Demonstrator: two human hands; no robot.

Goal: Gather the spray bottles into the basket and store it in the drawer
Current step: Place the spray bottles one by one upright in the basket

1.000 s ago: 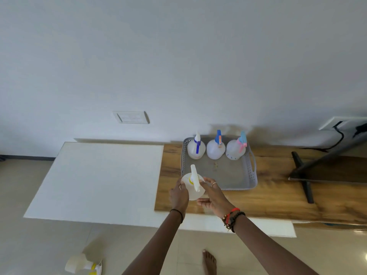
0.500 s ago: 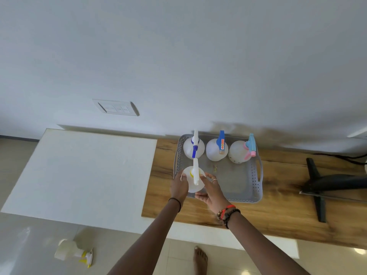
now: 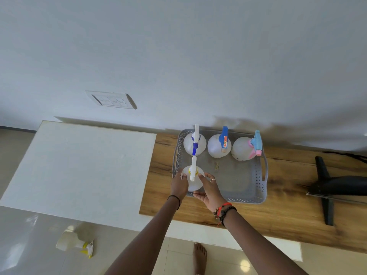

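The grey perforated basket (image 3: 260,187) on the wooden counter (image 3: 278,221) holds three upright spray bottles along its far wall: white-headed bottle (image 3: 188,144), blue-headed bottle (image 3: 215,147), pink-and-blue-headed bottle (image 3: 241,149). The left hand (image 3: 178,185) and right hand (image 3: 208,190) both grip a yellow-collared spray bottle (image 3: 195,185) at its near-left corner.

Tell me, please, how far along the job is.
Done: the blue-nozzled bottle, blue-triggered bottle and pink-and-blue bottle stand in the grey basket. In hand: left hand and right hand hold the yellow-collared bottle at its front-left corner. Left: the floor bottle, then the unseen drawer.
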